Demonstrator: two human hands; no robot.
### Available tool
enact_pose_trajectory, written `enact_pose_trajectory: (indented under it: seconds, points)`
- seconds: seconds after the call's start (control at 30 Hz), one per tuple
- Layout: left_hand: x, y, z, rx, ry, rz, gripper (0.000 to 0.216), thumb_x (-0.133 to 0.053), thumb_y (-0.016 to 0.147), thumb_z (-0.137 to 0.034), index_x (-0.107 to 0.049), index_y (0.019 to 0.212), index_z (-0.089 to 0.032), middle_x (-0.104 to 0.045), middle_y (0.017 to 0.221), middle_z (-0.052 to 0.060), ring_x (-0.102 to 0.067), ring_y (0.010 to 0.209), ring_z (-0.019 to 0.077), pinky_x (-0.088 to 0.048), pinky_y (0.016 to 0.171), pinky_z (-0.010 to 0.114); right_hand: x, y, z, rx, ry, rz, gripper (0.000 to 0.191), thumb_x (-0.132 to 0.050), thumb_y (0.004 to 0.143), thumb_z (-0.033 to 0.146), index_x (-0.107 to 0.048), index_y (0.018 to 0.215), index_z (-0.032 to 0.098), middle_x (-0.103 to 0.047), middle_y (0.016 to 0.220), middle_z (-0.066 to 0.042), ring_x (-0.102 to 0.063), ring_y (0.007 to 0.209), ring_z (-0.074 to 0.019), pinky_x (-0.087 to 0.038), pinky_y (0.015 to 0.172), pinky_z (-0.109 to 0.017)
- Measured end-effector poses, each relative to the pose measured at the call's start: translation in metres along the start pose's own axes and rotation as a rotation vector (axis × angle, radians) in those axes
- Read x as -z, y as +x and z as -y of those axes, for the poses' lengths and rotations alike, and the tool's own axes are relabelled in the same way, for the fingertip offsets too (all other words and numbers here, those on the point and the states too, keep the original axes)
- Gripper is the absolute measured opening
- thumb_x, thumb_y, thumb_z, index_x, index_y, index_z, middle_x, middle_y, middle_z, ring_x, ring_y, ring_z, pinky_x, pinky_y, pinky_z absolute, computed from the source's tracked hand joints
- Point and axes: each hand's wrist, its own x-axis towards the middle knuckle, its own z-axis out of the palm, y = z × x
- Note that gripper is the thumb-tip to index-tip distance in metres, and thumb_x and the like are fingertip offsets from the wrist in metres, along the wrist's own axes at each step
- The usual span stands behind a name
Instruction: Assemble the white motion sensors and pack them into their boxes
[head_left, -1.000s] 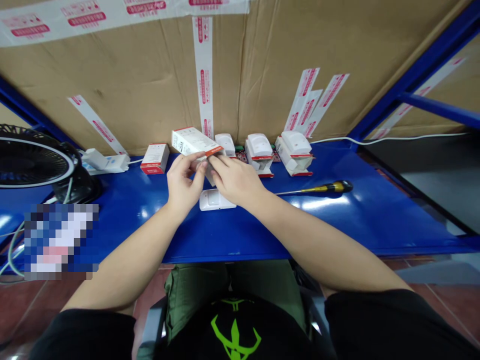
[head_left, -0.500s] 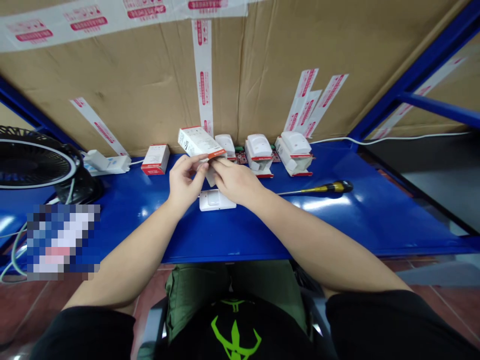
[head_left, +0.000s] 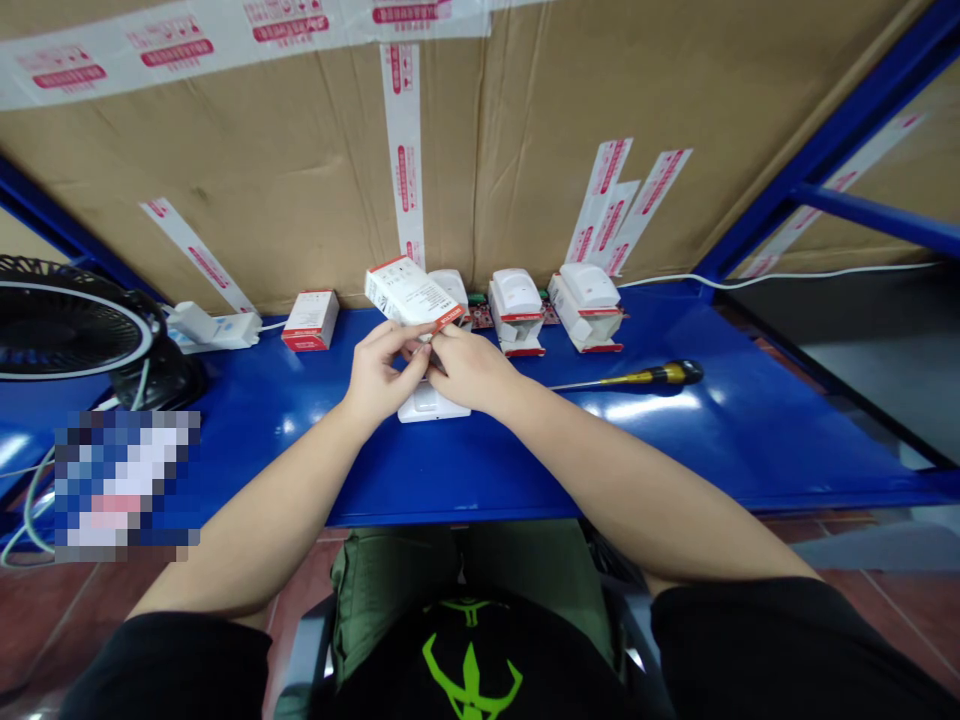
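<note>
A small white and red cardboard box (head_left: 417, 294) is tilted over the table, its near end between my two hands. My left hand (head_left: 381, 368) grips the box's near left corner, thumb and fingers bent. My right hand (head_left: 474, 366) is closed at the near right end, fingers at the box's edge; its fingertips are partly hidden. Below the hands a white plastic detector (head_left: 433, 405) lies on the blue table, partly covered by them.
Behind stand opened boxes with white detectors on top (head_left: 517, 290) (head_left: 590, 287). Left is a closed box (head_left: 310, 320), a power strip (head_left: 225, 328) and a black fan (head_left: 82, 320). To the right lies a screwdriver (head_left: 652, 375). A cardboard wall (head_left: 300, 180) closes off the back.
The box has shifted slightly right and turned, showing more of its printed top. Both hands have moved a little, the left one rightward, and cover more of the detector. The flap below is now hidden.
</note>
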Motion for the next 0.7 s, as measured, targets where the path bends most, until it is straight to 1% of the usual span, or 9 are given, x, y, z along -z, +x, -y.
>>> enact_pose_trajectory:
  seconds: [0.1,0.2,0.23,0.3,0.4,0.5,0.57,0.63,0.7]
  points:
    - [0.009,0.004,0.017,0.117,0.056,-0.073,0.026,-0.069,0.094,-0.018,-0.084,0.114,-0.024,-0.069,0.080,0.000,-0.063,0.071,0.0158,-0.056,0.070,0.030,0.002,-0.003,-0.008,0.116,0.065,-0.075,0.051,-0.059,0.099,0.015,-0.070,0.150,0.016,-0.065,0.161,-0.015,-0.070,0.140,-0.0342,-0.060,0.115,-0.049]
    - [0.025,0.009,0.043,0.226,0.083,-0.141,0.022,-0.067,0.088,-0.017,-0.081,0.103,-0.024,-0.063,0.076,0.000,-0.064,0.077,0.0188,-0.057,0.075,0.032,0.018,-0.008,-0.021,0.112,0.133,-0.142,0.044,-0.066,0.096,0.015,-0.078,0.139,0.016,-0.078,0.144,-0.014,-0.072,0.136,-0.0320,-0.056,0.120,-0.050]
    - [0.031,0.010,0.052,0.243,0.110,-0.153,0.016,-0.070,0.085,-0.018,-0.080,0.097,-0.025,-0.062,0.078,0.000,-0.064,0.080,0.0201,-0.057,0.077,0.033,0.027,-0.010,-0.026,0.072,0.168,-0.160,0.039,-0.070,0.095,0.017,-0.082,0.132,0.017,-0.082,0.132,-0.014,-0.076,0.126,-0.0319,-0.059,0.114,-0.050]
    - [0.040,0.011,0.068,0.290,0.172,-0.135,0.007,-0.076,0.080,-0.021,-0.075,0.086,-0.025,-0.062,0.083,0.002,-0.064,0.088,0.0233,-0.059,0.080,0.036,0.045,-0.014,-0.037,-0.048,0.269,-0.199,0.030,-0.077,0.091,0.025,-0.086,0.119,0.018,-0.085,0.106,-0.010,-0.080,0.097,-0.0284,-0.064,0.093,-0.046]
    - [0.046,0.010,0.082,0.375,0.223,-0.011,0.010,-0.078,0.078,-0.024,-0.068,0.079,-0.025,-0.064,0.088,0.004,-0.064,0.091,0.0256,-0.061,0.084,0.040,0.066,-0.020,-0.053,-0.189,0.407,-0.240,0.025,-0.088,0.082,0.040,-0.082,0.095,0.019,-0.077,0.077,-0.004,-0.070,0.069,-0.0217,-0.057,0.067,-0.038]
    - [0.046,0.008,0.089,0.425,0.240,0.080,0.011,-0.074,0.081,-0.023,-0.063,0.078,-0.025,-0.065,0.086,0.003,-0.063,0.089,0.0253,-0.061,0.093,0.045,0.067,-0.024,-0.070,-0.195,0.486,-0.255,0.034,-0.093,0.074,0.044,-0.068,0.079,0.021,-0.068,0.068,0.000,-0.064,0.064,-0.0177,-0.050,0.061,-0.034]
    - [0.045,0.007,0.090,0.441,0.254,0.081,0.013,-0.073,0.079,-0.021,-0.061,0.077,-0.025,-0.066,0.087,0.004,-0.064,0.091,0.0264,-0.061,0.095,0.046,0.061,-0.027,-0.081,-0.175,0.555,-0.216,0.041,-0.094,0.072,0.046,-0.060,0.076,0.023,-0.065,0.068,0.001,-0.063,0.064,-0.0173,-0.049,0.059,-0.032]
    - [0.044,0.006,0.087,0.408,0.294,0.078,0.013,-0.074,0.077,-0.018,-0.063,0.081,-0.025,-0.069,0.095,0.007,-0.066,0.097,0.0291,-0.061,0.096,0.049,0.053,-0.032,-0.092,-0.186,0.661,-0.170,0.047,-0.095,0.070,0.051,-0.056,0.078,0.025,-0.063,0.068,0.001,-0.064,0.064,-0.0183,-0.050,0.056,-0.032]
    - [0.043,0.007,0.082,0.309,0.358,0.123,0.016,-0.074,0.077,-0.017,-0.069,0.090,-0.024,-0.073,0.110,0.010,-0.069,0.109,0.0332,-0.059,0.103,0.053,0.046,-0.037,-0.101,-0.203,0.777,-0.163,0.052,-0.096,0.068,0.056,-0.054,0.080,0.027,-0.064,0.071,0.000,-0.067,0.066,-0.0200,-0.055,0.057,-0.034]
